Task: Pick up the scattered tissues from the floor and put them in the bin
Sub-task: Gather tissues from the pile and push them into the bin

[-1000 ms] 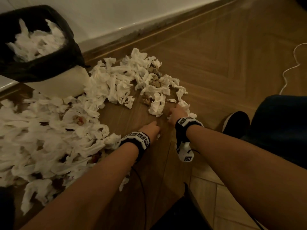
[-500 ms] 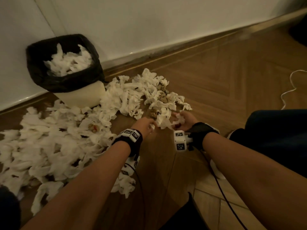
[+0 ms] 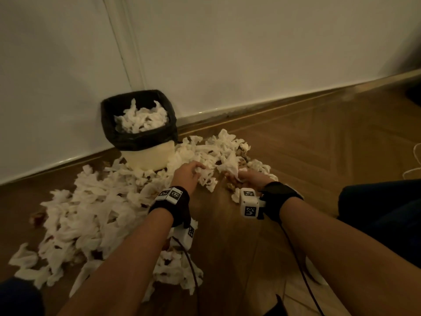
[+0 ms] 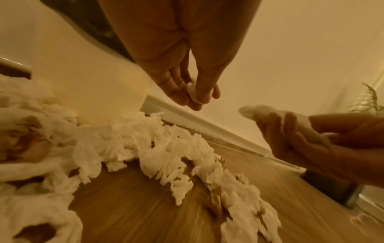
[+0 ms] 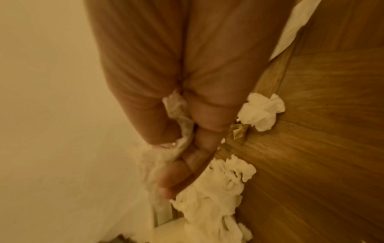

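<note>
Crumpled white tissues (image 3: 95,208) lie in a wide heap on the wooden floor in front of a cream bin (image 3: 149,156) lined with a black bag and part full of tissues (image 3: 141,118). My left hand (image 3: 190,173) (image 4: 196,94) is lifted above the heap and pinches a small tissue (image 4: 192,90) between thumb and fingers. My right hand (image 3: 239,179) (image 5: 182,148), beside it, grips a larger tissue (image 3: 230,166) (image 5: 178,131) in its curled fingers. Both hands are just right of the bin.
A white wall with a baseboard (image 3: 284,102) runs behind the bin. A white cord (image 3: 415,163) lies at the right edge. My dark-clad knee (image 3: 382,206) is at the right. Bare wood floor (image 3: 319,156) stretches right of the heap.
Both hands have risen off the floor with tissues in them. The view has tilted up, so the bin now sits near the middle.
</note>
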